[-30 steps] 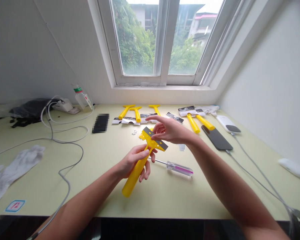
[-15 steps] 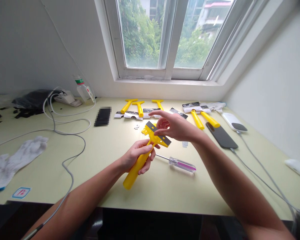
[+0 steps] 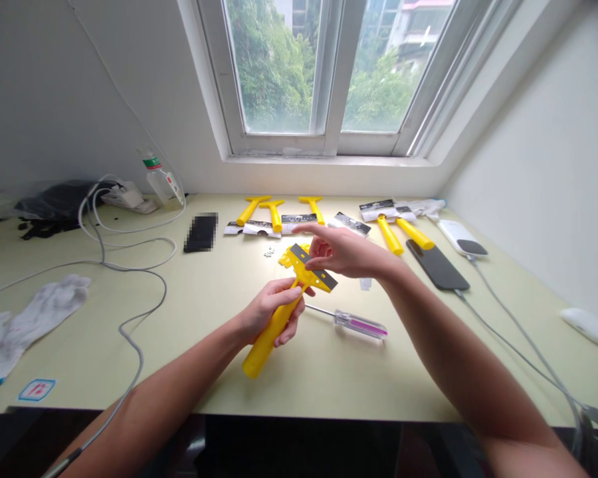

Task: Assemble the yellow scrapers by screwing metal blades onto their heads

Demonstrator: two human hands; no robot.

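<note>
My left hand [image 3: 274, 312] is closed around the yellow handle of a scraper [image 3: 269, 338], held tilted above the table. A dark flat blade [image 3: 323, 275] lies across its wide head. My right hand [image 3: 341, 249] is over the head, index finger stretched out and the other fingers partly curled. Its thumb rests at the blade; whether it presses cannot be told. Just beyond the head are small yellow pieces [image 3: 286, 258] and a few tiny metal parts [image 3: 269, 251]. A screwdriver [image 3: 360, 324] with a clear and purple handle lies to the right of the scraper.
Several yellow scraper handles [image 3: 275, 216] and printed cards [image 3: 299, 222] lie along the back. A phone [image 3: 438, 267] and white power bank [image 3: 462, 237] with cables are at right. Left are a glove [image 3: 40, 309], a bottle [image 3: 162, 182], a black blurred item [image 3: 201, 232] and loose cables [image 3: 134, 269].
The whole view has shifted slightly, so things appear a little further left. My hands keep nearly the same pose on and over the scraper.
</note>
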